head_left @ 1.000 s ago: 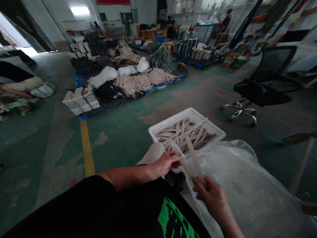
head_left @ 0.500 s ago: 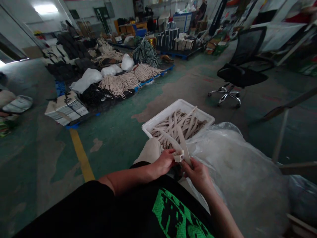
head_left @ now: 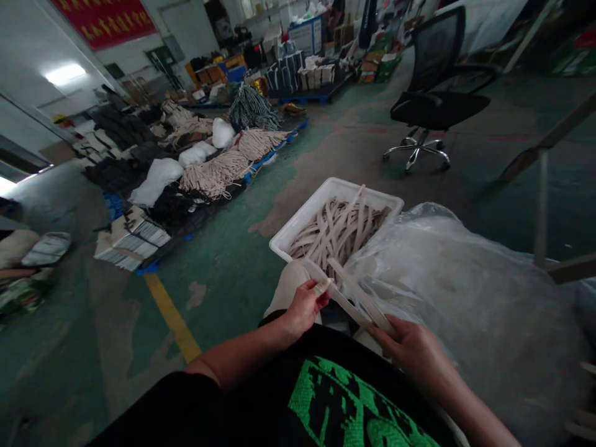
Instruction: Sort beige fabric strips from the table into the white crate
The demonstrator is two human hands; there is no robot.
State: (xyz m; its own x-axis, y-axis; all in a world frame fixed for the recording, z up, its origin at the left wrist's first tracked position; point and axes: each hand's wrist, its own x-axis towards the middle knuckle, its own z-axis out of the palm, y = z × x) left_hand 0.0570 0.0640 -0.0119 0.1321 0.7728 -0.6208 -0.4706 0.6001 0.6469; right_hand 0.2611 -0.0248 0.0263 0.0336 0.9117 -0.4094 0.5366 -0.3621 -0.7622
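A beige fabric strap (head_left: 348, 305) runs between my two hands above my lap. My left hand (head_left: 305, 305) pinches it between thumb and fingers. Lower and to the right, my right hand (head_left: 412, 344) is closed on the strap, where two lengths of it come together. One length slants up from the right hand towards a white plastic tub (head_left: 298, 217), which stands on the floor just beyond my knee. Many beige straps (head_left: 333, 230) lie tangled inside the tub. The tips of the right fingers are partly hidden.
A large clear plastic bag (head_left: 456, 292) bulges at my right, against the tub. Beyond it stands a black office chair (head_left: 437, 105) on wheels. Pallets at the left carry bundles of cord (head_left: 218, 171), white bags (head_left: 158, 180) and stacked sheets (head_left: 133, 242). A metal frame (head_left: 542, 205) stands far right.
My hands have moved apart, the right one down and to the right, drawing the strap straight between them. The bunched fold of strap between the hands is gone. The view has shifted slightly.
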